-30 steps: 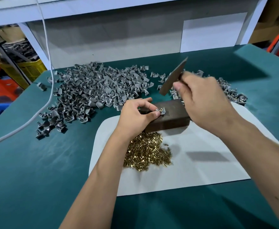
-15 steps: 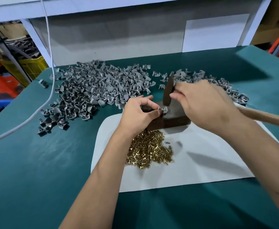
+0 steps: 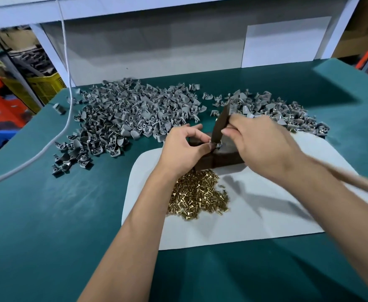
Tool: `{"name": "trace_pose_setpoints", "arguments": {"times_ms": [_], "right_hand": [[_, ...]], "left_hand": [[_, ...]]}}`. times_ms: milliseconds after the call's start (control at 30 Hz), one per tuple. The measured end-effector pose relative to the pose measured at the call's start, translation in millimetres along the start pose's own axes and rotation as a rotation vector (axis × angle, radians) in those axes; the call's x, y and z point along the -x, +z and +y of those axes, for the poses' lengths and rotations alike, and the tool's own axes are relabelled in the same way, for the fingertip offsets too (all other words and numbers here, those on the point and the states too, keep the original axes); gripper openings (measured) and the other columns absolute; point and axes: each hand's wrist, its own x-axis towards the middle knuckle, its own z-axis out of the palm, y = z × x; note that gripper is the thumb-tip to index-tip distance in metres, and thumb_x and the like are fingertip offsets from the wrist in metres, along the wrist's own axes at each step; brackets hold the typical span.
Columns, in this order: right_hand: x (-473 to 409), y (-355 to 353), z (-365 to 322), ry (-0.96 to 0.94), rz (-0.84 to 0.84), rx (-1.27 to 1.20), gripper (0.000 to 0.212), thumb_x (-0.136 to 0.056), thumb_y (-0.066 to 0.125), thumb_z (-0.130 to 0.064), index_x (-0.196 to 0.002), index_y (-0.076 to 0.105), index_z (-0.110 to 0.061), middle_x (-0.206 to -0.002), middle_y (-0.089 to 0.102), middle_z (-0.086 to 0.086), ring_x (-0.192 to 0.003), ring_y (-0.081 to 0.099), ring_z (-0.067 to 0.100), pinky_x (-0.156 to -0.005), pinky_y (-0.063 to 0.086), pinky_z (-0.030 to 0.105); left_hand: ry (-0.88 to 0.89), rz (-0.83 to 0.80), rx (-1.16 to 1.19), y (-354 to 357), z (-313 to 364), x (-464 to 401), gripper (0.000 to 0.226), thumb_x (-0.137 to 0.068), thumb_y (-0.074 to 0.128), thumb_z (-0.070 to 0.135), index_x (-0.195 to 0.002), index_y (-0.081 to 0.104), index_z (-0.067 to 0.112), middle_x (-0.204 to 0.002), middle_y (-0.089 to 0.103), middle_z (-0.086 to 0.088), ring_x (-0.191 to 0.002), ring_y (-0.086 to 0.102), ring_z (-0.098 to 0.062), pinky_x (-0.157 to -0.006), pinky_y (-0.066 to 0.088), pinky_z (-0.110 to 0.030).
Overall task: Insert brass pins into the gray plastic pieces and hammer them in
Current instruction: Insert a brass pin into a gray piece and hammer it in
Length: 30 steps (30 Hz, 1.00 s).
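The left hand [image 3: 185, 147] pinches a small gray plastic piece [image 3: 214, 145] on top of the dark block [image 3: 226, 156], its grip pressed together around it. The right hand [image 3: 259, 144] grips the hammer [image 3: 221, 125], its dark head touching the piece. Brass pins [image 3: 198, 195] lie heaped on the white mat [image 3: 265, 214] just below the block. Gray pieces [image 3: 124, 118] pile up on the green desk [image 3: 48, 214] behind.

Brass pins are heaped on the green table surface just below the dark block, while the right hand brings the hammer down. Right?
Not quite. In the head view the brass pins lie on the white mat, not on bare green table. The rest holds: dark block, right hand, hammer.
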Motion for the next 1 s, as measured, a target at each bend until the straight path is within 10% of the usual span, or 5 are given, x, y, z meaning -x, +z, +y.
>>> {"name": "trace_pose_setpoints", "arguments": {"times_ms": [167, 300, 467, 767, 1000], "right_hand": [[-6, -12, 5, -0.010, 0.272, -0.028, 0.026, -0.107, 0.041, -0.042, -0.108, 0.057, -0.022, -0.080, 0.064, 0.009, -0.069, 0.057, 0.036, -0.060, 0.044, 0.038], [-3, -3, -1, -0.012, -0.019, 0.038, 0.021, -0.108, 0.038, -0.040, -0.107, 0.054, -0.026, -0.085, 0.066, 0.007, -0.077, 0.058, 0.035, -0.067, 0.048, 0.040], [-4, -4, 3, -0.019, 0.312, -0.033, 0.023, -0.106, 0.043, -0.040, -0.107, 0.058, -0.022, -0.070, 0.053, 0.005, -0.063, 0.050, 0.035, -0.058, 0.037, 0.037], [-4, -15, 26, -0.137, 0.004, -0.097, 0.022, -0.097, 0.060, -0.045, -0.086, 0.062, -0.026, -0.069, 0.058, -0.012, -0.067, 0.053, 0.016, -0.060, 0.039, 0.034], [19, -23, 48, -0.178, -0.548, -0.181, 0.018, -0.072, 0.084, -0.021, -0.077, 0.069, -0.030, -0.070, 0.070, -0.017, -0.064, 0.063, 0.004, -0.060, 0.049, 0.023]], "left_hand": [[-0.005, 0.007, 0.005, 0, -2, -1, 0.019, -0.079, 0.085, 0.007, -0.076, 0.077, 0.025, -0.126, 0.070, -0.013, -0.132, 0.055, -0.007, -0.118, 0.037, -0.040], [0.021, -0.010, -0.004, -1, 0, 0, 0.023, -0.079, 0.084, 0.005, -0.074, 0.074, 0.025, -0.116, 0.073, -0.011, -0.129, 0.057, -0.007, -0.110, 0.040, -0.030], [0.001, 0.008, -0.008, 0, -3, -2, 0.017, -0.080, 0.085, 0.008, -0.078, 0.077, 0.023, -0.126, 0.070, -0.012, -0.130, 0.056, -0.003, -0.112, 0.039, -0.029], [-0.019, 0.021, -0.011, 0, -3, -2, 0.016, -0.081, 0.083, 0.009, -0.079, 0.078, 0.025, -0.127, 0.070, -0.010, -0.139, 0.047, -0.009, -0.122, 0.029, -0.042], [-0.076, 0.022, 0.070, 0, -7, -4, 0.008, -0.086, 0.077, 0.007, -0.086, 0.081, 0.014, -0.140, 0.063, -0.006, -0.143, 0.044, -0.013, -0.124, 0.024, -0.048]]}}
